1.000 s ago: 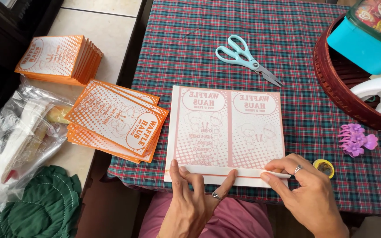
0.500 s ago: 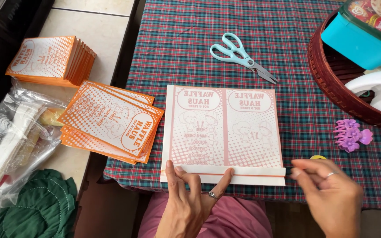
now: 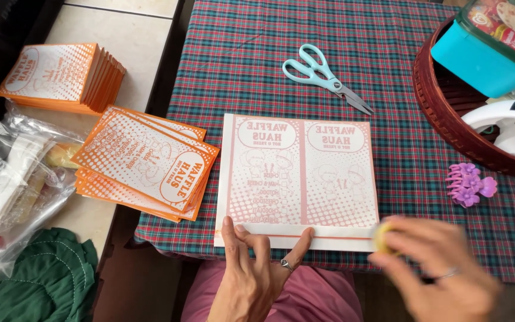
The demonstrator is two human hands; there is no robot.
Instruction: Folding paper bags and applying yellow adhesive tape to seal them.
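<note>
A flat pale paper sheet (image 3: pixel 300 179) with faint pink print lies on the plaid tablecloth, its near edge folded up into a white strip (image 3: pixel 305 237). My left hand (image 3: pixel 251 274) presses fingertips on the strip's left part, a ring on one finger. My right hand (image 3: pixel 439 271) is blurred at the sheet's lower right corner, fingers closed on a small yellow roll (image 3: pixel 382 235).
Teal scissors (image 3: pixel 327 77) lie beyond the sheet. A purple hair clip (image 3: pixel 469 185) sits to the right, near a dark red basket (image 3: pixel 448 125) holding a teal box (image 3: pixel 484 48). Orange printed paper stacks (image 3: pixel 144 164) (image 3: pixel 58 76) and plastic bags (image 3: pixel 13 185) sit left.
My right hand left the folded strip, drew back to the right and now holds the yellow roll at the sheet's corner. My left hand stayed on the strip.
</note>
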